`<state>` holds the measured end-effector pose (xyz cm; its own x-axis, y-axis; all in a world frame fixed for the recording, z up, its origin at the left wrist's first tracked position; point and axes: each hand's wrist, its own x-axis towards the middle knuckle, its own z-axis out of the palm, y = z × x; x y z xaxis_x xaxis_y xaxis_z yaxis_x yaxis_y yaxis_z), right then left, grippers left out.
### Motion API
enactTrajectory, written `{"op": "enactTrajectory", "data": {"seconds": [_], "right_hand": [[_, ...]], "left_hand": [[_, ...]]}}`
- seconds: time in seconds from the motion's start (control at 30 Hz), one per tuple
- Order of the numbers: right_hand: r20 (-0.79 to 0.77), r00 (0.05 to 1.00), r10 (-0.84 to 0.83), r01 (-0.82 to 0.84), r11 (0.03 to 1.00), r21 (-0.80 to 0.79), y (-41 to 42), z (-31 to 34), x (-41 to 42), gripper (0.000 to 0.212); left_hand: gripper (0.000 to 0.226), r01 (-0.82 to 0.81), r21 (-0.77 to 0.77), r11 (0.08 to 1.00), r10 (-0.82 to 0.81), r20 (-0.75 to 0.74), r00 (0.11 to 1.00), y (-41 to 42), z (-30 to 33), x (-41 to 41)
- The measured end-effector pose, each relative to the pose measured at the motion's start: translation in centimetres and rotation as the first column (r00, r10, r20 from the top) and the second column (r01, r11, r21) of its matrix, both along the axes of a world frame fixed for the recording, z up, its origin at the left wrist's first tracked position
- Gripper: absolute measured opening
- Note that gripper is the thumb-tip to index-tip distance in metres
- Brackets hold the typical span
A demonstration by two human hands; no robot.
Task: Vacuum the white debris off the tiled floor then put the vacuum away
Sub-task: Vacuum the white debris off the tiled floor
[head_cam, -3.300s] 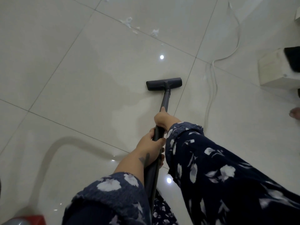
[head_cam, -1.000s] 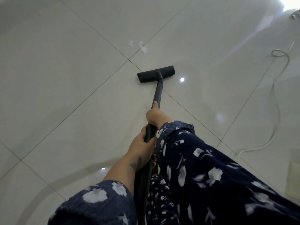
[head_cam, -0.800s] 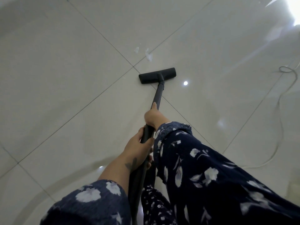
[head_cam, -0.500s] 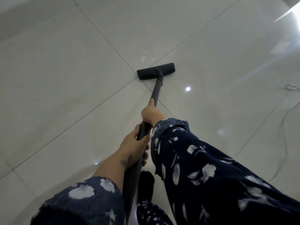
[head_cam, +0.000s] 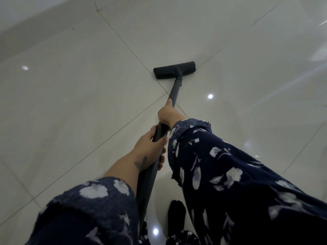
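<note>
1. The floor head [head_cam: 174, 70] lies flat on the tiled floor [head_cam: 70, 103] in the upper middle of the frame, just above the crossing of two grout lines, with its long side running left to right.
2. The wand [head_cam: 174, 93] slopes from the head down through the centre of the frame towards the lower middle, where it passes between the two sleeves.
3. The right hand [head_cam: 167, 114] grips the wand higher up the frame; its fingers curl round the tube and the thumb lies straight along it, pointing at the head.
4. The left hand [head_cam: 150, 147] grasps the wand just below the right hand, thumb across the top and fingers wrapped underneath. A small dark mark shows on the left wrist.
5. Both arms wear dark blue sleeves [head_cam: 230, 183] with a pale flower print, filling the lower part of the frame.
6. A foot in a dark sock [head_cam: 177, 212] stands on the floor at the bottom centre, right of the wand.
7. No white debris shows on the tiles around the head; only bright light reflections dot the glossy floor.
</note>
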<state>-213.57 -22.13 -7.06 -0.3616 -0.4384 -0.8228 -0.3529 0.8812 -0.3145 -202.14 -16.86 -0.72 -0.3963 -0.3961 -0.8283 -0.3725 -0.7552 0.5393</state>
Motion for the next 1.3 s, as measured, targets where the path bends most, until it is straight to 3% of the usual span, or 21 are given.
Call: {"op": "enactTrajectory", "data": {"seconds": [0.2,0.5,0.6,0.73,0.9,1.3], "right_hand": [[-0.027,0.999,0.028,-0.026,0.998,0.059,-4.3,1.6,1.5,0.066],[-0.034,0.999,0.012,-0.008,0.993,0.116,-2.3,2.4,5.2,0.066],[-0.055,0.998,0.021,-0.017,0.997,0.077,-0.4,3.2,6.8,0.066],[0.042,0.994,0.102,-0.105,0.991,0.079,3.5,4.0,9.1,0.051],[-0.075,0.988,0.134,-0.124,0.984,0.129,8.4,2.3,12.2,0.069],[0.051,0.988,0.144,-0.146,0.988,0.045,17.2,4.2,20.1,0.063]], "left_hand": [[0.025,0.053,-0.024,0.998,-0.053,0.006,0.999,-4.4,0.1,1.9],[0.021,0.064,0.002,0.998,-0.064,-0.007,0.998,-2.8,2.1,5.6],[0.021,0.046,-0.009,0.999,-0.046,-0.006,0.999,-0.9,3.0,7.2],[0.023,0.035,-0.020,0.999,-0.035,-0.004,0.999,2.9,4.0,9.4],[0.021,0.039,-0.024,0.999,-0.039,0.005,0.999,8.6,4.3,12.1],[0.025,-0.043,0.041,0.998,0.043,0.004,0.999,16.9,4.7,20.1]]}}
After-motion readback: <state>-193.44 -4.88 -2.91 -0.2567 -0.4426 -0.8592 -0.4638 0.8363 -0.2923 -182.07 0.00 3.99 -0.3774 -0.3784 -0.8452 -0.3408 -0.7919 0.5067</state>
